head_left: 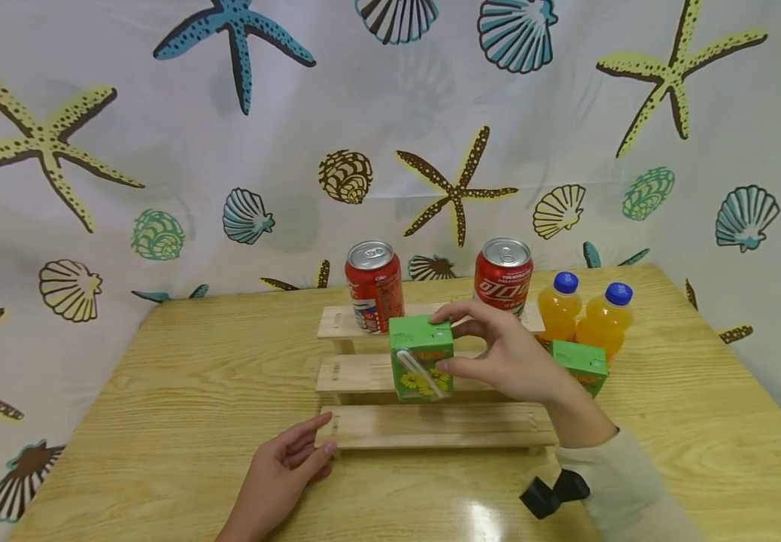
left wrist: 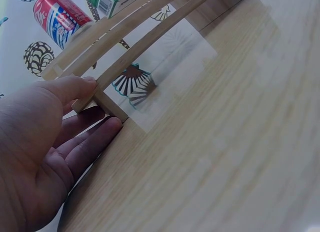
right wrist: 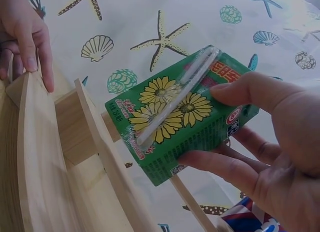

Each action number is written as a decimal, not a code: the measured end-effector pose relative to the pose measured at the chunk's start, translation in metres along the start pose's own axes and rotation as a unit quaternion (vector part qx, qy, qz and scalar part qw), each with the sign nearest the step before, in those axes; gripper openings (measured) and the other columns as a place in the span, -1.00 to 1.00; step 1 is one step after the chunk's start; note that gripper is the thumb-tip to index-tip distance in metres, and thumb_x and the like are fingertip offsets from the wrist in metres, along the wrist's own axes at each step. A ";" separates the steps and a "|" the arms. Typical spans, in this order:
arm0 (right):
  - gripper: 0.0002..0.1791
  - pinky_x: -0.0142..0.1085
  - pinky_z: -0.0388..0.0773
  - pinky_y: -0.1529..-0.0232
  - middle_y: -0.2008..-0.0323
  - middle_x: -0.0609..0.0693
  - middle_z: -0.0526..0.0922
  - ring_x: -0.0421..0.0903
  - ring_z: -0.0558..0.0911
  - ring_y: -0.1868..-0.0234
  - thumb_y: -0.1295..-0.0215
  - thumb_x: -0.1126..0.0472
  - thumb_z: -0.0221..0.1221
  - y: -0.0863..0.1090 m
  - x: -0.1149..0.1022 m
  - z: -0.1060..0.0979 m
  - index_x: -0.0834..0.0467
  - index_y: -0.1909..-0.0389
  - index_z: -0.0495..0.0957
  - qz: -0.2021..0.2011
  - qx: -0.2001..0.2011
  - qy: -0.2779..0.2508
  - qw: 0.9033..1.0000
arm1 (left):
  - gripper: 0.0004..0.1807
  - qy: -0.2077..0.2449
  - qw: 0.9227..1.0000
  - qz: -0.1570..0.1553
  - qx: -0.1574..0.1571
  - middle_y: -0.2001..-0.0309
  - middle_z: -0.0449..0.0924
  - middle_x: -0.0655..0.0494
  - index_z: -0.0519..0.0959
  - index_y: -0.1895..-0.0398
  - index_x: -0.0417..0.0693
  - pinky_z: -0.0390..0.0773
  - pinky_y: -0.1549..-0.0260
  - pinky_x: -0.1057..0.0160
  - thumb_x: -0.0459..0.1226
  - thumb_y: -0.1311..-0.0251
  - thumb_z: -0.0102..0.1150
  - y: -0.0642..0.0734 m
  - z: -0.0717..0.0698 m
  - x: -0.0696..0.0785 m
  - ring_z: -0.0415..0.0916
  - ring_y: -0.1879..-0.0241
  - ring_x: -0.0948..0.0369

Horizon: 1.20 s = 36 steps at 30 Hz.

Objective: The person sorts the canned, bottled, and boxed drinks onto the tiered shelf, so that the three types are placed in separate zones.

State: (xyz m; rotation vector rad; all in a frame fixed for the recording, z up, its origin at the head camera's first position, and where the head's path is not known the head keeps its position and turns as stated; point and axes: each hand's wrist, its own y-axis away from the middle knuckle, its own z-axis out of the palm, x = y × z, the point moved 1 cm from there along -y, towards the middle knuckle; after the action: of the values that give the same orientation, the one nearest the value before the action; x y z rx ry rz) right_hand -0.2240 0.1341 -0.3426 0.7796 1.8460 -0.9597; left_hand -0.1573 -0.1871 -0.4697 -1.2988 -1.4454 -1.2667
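Fingers of the right hand [head_left: 514,360] pinch a green carton [head_left: 417,355]; the left hand [head_left: 284,470] grips the wooden rack [head_left: 431,427] end.

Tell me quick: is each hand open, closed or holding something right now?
Left hand: holding the rack at its left end.
Right hand: holding a green box.

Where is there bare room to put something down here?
Free: the table left of the wooden rack, and the rack's front step, right of the left hand. Crowded: beside the rack's right end, with two orange-drink bottles and a green drink carton. The top step holds two Coca-Cola cans.
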 end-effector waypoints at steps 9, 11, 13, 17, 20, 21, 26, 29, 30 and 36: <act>-0.50 -0.19 0.80 0.27 -0.20 0.11 0.52 0.14 0.61 -0.08 -0.17 0.43 0.38 -0.009 0.005 0.010 0.13 -0.12 0.52 -0.002 -0.002 0.004 1.000 | -0.48 0.004 1.000 -0.002 -0.001 -0.10 0.66 -0.13 0.54 -0.29 0.01 0.78 0.19 0.25 -0.29 -0.25 0.34 0.000 -0.001 -0.001 0.73 0.07 0.14; -0.50 -0.19 0.80 0.27 -0.20 0.11 0.53 0.15 0.62 -0.08 -0.16 0.42 0.39 -0.010 0.005 0.012 0.13 -0.12 0.52 -0.002 0.000 0.007 1.000 | -0.49 0.004 1.000 -0.002 -0.001 -0.09 0.67 -0.12 0.54 -0.29 0.01 0.78 0.19 0.25 -0.29 -0.25 0.34 0.001 -0.001 0.000 0.73 0.08 0.14; -0.51 -0.20 0.79 0.26 -0.20 0.11 0.54 0.15 0.62 -0.09 -0.16 0.42 0.39 -0.012 0.006 0.014 0.13 -0.12 0.53 -0.002 0.002 0.009 1.000 | -0.49 0.004 1.000 -0.002 0.000 -0.09 0.67 -0.12 0.54 -0.29 0.01 0.78 0.19 0.25 -0.29 -0.25 0.35 0.001 -0.001 0.000 0.73 0.07 0.14; -0.50 -0.22 0.79 0.26 -0.20 0.11 0.54 0.15 0.62 -0.10 -0.17 0.42 0.38 -0.016 0.007 0.019 0.11 -0.13 0.53 0.000 0.003 0.013 1.000 | -0.48 0.004 1.000 -0.002 0.000 -0.10 0.66 -0.13 0.54 -0.28 0.02 0.78 0.19 0.25 -0.27 -0.24 0.36 0.001 -0.001 0.000 0.72 0.07 0.13; -0.50 -0.19 0.78 0.15 -0.21 0.10 0.54 0.14 0.63 -0.09 -0.18 0.41 0.38 -0.019 0.007 0.022 0.11 -0.14 0.53 -0.004 0.002 0.021 1.000 | -0.48 0.002 1.000 0.000 0.001 -0.11 0.66 -0.13 0.54 -0.28 0.02 0.78 0.19 0.26 -0.27 -0.24 0.36 0.001 0.000 0.000 0.72 0.06 0.13; -0.49 -0.18 0.77 0.08 -0.21 0.09 0.54 0.12 0.64 -0.09 -0.17 0.41 0.39 -0.020 0.008 0.023 0.10 -0.14 0.53 -0.007 0.003 0.027 1.000 | -0.49 0.002 1.000 -0.001 0.002 -0.10 0.66 -0.13 0.54 -0.28 0.02 0.78 0.19 0.25 -0.28 -0.24 0.36 0.001 0.000 0.000 0.72 0.07 0.13; -0.48 -0.08 0.64 -0.19 -0.23 0.07 0.55 0.06 0.67 -0.08 -0.16 0.39 0.40 -0.023 0.008 0.030 0.10 -0.15 0.54 -0.017 0.016 0.046 0.999 | -0.49 0.005 1.000 -0.002 0.000 -0.09 0.67 -0.12 0.55 -0.28 0.02 0.78 0.19 0.25 -0.29 -0.24 0.35 0.001 -0.001 0.000 0.72 0.07 0.13; -0.49 -0.05 0.64 -0.19 -0.22 0.06 0.55 0.05 0.67 -0.08 -0.18 0.38 0.39 -0.024 0.009 0.032 0.10 -0.16 0.54 -0.014 0.020 0.045 0.999 | -0.49 0.005 1.000 -0.001 -0.001 -0.09 0.67 -0.12 0.54 -0.28 0.02 0.78 0.19 0.25 -0.29 -0.24 0.35 0.002 -0.002 0.000 0.72 0.06 0.13; -0.49 -0.04 0.64 -0.18 -0.22 0.06 0.55 0.06 0.67 -0.09 -0.18 0.38 0.39 -0.025 0.009 0.033 0.09 -0.16 0.54 -0.012 0.022 0.045 0.999 | -0.49 0.005 1.000 0.000 -0.001 -0.09 0.66 -0.12 0.54 -0.28 0.02 0.78 0.19 0.26 -0.28 -0.24 0.35 0.002 -0.002 0.000 0.72 0.06 0.13; -0.50 -0.04 0.66 -0.15 -0.20 0.04 0.57 0.06 0.65 -0.12 -0.20 0.37 0.38 -0.027 0.010 0.035 0.05 -0.16 0.54 0.002 0.032 0.045 0.998 | -0.49 0.005 1.000 0.004 0.001 -0.11 0.66 -0.13 0.55 -0.28 0.01 0.78 0.19 0.26 -0.28 -0.23 0.36 0.002 -0.002 0.000 0.72 0.06 0.13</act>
State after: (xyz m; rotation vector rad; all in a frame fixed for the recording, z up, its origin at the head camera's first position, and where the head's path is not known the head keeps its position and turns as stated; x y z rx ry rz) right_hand -0.2356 0.0917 -0.3545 0.8785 1.8979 -0.9995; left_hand -0.1553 -0.1888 -0.4689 -1.2934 -1.4337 -1.2642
